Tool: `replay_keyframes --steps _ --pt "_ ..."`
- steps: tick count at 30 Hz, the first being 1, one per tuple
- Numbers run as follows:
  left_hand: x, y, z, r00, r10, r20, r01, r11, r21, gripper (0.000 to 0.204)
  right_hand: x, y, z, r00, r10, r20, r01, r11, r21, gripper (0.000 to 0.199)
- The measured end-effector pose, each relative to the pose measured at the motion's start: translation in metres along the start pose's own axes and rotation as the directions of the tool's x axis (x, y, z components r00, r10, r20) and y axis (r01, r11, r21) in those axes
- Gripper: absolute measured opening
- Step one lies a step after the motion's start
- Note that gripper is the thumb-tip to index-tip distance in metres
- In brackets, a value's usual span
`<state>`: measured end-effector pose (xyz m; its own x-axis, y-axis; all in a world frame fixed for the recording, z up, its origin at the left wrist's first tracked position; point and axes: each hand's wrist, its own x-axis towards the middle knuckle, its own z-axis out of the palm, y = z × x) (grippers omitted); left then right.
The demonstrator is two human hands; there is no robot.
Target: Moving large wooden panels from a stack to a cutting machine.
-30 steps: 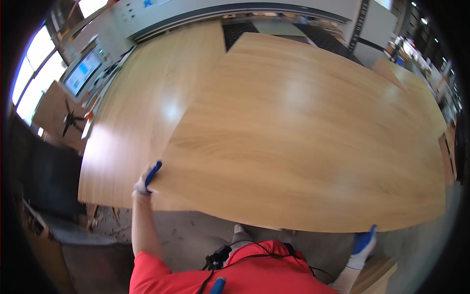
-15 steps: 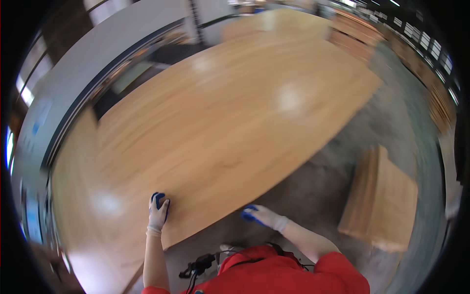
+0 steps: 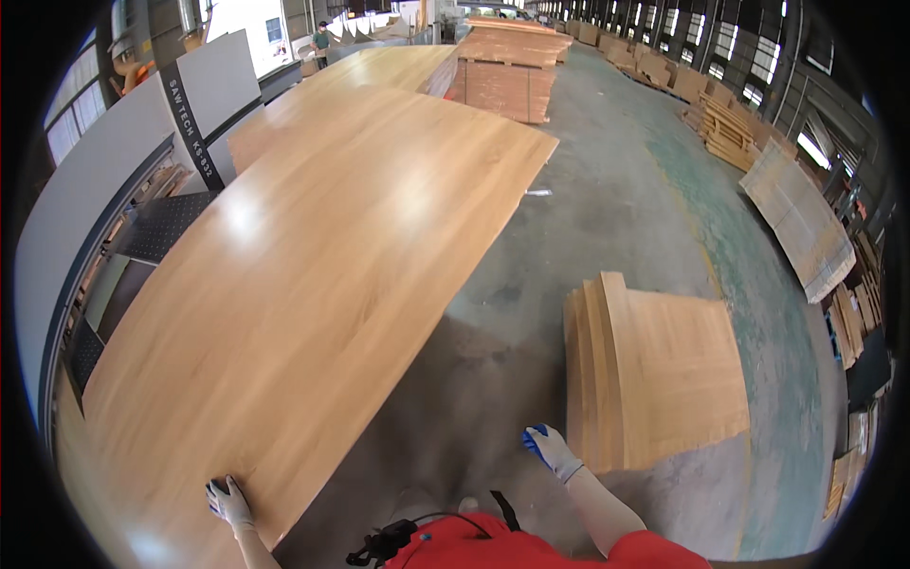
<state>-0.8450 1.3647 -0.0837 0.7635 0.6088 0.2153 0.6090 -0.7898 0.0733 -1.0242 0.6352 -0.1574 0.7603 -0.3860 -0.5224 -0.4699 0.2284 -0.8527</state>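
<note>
Far left: a grey saw machine (image 3: pixel 104 180) ran along the wall, with a black perforated bed beside it.

Your left hand (image 3: pixel 227 501), in a white glove with blue tips, lay flat on the near edge of the big wood panel (image 3: pixel 303 275). Fingers were spread on the top face, palm down; it pressed rather than pinched. Whether the thumb hooked under the edge, I couldn't tell.

The panel itself was a long, glossy sheet running from your left hand up and away towards the upper middle of the view. Its right edge hung over the concrete floor (image 3: pixel 607 190). More panels (image 3: pixel 379 71) of the same colour lay beyond its far end, and a darker stack (image 3: pixel 502 85) sat just right of those.

Your right hand (image 3: pixel 550 450), same glove, was off the panel and well apart from it. It hovered over the floor near the lower-left corner of a low stack of smaller boards (image 3: pixel 664 370). Fingers were loosely curled and held nothing; contact with the stack couldn't be told.

Far right: sheets (image 3: pixel 796 218) lay on the floor, with further board piles (image 3: pixel 725 123) along the windowed wall.
</note>
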Motion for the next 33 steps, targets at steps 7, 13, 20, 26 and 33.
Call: replay_keyframes --steps 7,13,20,26,33 --pt "-0.017 0.128 -0.039 0.978 -0.125 -0.168 0.156 0.970 0.186 0.076 0.167 -0.207 -0.031 0.891 -0.453 -0.039 0.373 0.777 -0.507 0.030" --pt "0.009 0.156 -0.005 0.882 -0.330 -0.338 0.415 0.883 0.220 0.074 0.319 -0.350 -0.014 0.764 -0.626 0.156 0.617 0.639 -0.460 0.036" --pt "0.016 0.294 -0.007 0.788 -0.565 -0.242 0.612 0.762 0.214 0.069 0.530 -0.543 -0.080 0.767 -0.618 0.174 0.581 0.552 -0.598 0.041" --pt "-0.045 0.461 0.010 0.835 -0.527 -0.158 0.539 0.841 0.044 0.083 0.783 -0.670 -0.165 0.559 -0.824 0.095 0.385 0.156 -0.910 0.047" --pt "-0.146 0.729 -0.008 0.627 -0.778 0.022 0.742 0.589 -0.321 0.035 1.019 -0.796 -0.274 0.473 -0.638 0.607 0.337 -0.506 -0.794 0.041"
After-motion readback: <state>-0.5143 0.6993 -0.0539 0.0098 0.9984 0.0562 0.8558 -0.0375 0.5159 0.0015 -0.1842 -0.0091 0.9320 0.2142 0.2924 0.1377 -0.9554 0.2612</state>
